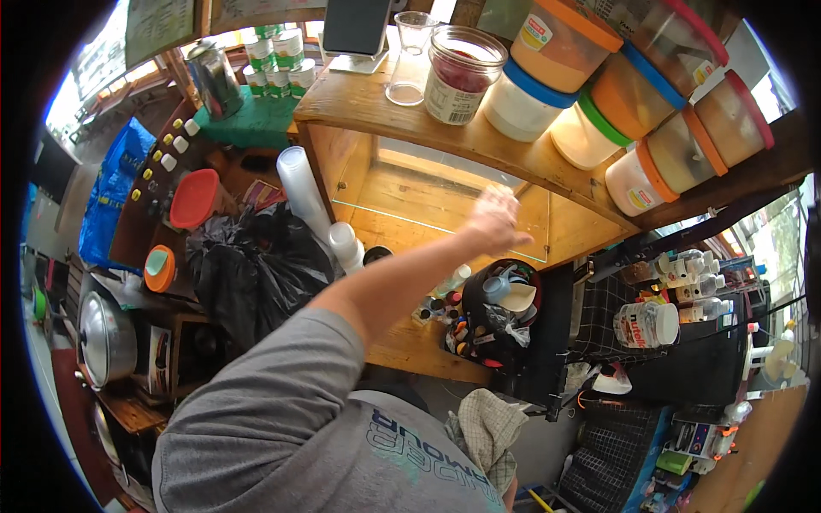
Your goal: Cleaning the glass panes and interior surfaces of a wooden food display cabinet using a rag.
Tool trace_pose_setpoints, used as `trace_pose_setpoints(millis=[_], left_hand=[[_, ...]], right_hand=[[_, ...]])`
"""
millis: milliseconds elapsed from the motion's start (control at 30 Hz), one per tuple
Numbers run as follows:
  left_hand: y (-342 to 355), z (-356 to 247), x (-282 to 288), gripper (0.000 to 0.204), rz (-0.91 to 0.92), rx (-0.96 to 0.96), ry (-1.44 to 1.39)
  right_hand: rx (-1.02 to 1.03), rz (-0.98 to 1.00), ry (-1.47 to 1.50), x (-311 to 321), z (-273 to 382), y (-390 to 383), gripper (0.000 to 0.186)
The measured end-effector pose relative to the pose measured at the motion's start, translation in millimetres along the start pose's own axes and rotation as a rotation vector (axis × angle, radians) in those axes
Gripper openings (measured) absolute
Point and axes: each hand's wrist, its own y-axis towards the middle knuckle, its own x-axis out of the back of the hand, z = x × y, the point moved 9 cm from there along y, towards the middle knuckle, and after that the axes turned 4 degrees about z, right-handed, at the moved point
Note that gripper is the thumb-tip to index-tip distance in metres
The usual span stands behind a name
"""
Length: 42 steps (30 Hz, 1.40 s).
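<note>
My left hand reaches forward at the end of my bare forearm, in front of the opening of a wooden display cabinet. Its thumb sticks out to the right; the other fingers are blurred, so their grip is unclear. I cannot tell whether it touches the cabinet. A greenish glass edge runs across the cabinet behind my forearm. Below the hand stands a dark round container with cups and utensils in it. A checkered cloth hangs at my right side. My right hand is out of view.
On the shelf above stand a jar with red contents, a clear plastic cup and stacked tubs with coloured lids. To the left are stacked cups and a black plastic bag. A wire rack with bottles is at right.
</note>
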Motion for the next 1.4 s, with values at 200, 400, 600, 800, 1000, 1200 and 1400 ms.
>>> trace_pose_setpoints(millis=[200, 400, 600, 800, 1000, 1200, 1400], left_hand=[[8.5, 274.9, 0.9, 0.066, -0.102, 0.717, 0.279], [77.1, 76.6, -2.6, 0.046, -0.031, 0.059, -0.097], [120.4, -1.5, -11.8, 0.055, 0.142, -0.071, -0.139], [95.1, 95.6, 18.0, 0.052, -0.123, 0.314, -0.069], [109.7, -2.1, 9.5, 0.057, 0.006, -0.136, 0.109], [48.9, 163.4, 29.4, 0.068, 0.006, 0.509, 0.066], [58.5, 91.1, 16.8, 0.103, -0.164, 0.393, 0.003]], right_hand=[[0.006, -0.063, 0.049, -21.1, -20.5, 1.6, 0.035], [0.012, -0.077, 0.110, -31.7, -62.5, 5.7, 0.035], [-0.025, -0.075, 0.408, 18.1, -251.5, 42.0, 0.035], [0.064, -0.214, 0.135, -87.4, -67.9, -29.6, 0.037], [0.155, -0.369, -0.004, -132.4, -1.3, -74.5, 0.040], [0.211, -0.388, -0.009, -142.0, 22.2, -89.6, 0.043], [0.192, -0.220, 0.056, -143.5, 22.4, -73.8, 0.049]])
